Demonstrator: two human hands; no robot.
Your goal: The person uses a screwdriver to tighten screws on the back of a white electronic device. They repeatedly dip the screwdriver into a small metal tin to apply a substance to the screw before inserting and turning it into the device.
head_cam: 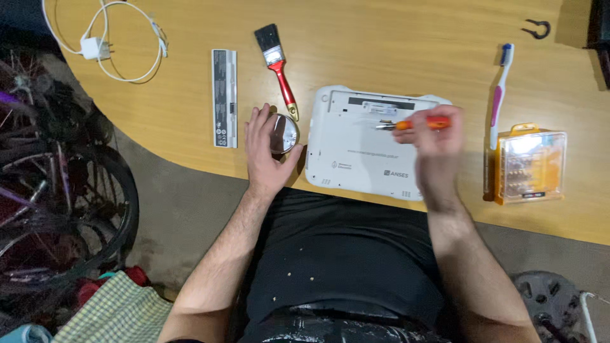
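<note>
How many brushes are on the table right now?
2: a red-handled paintbrush above the small round tin, and a toothbrush beside the orange bit case. None seems hidden.
</note>
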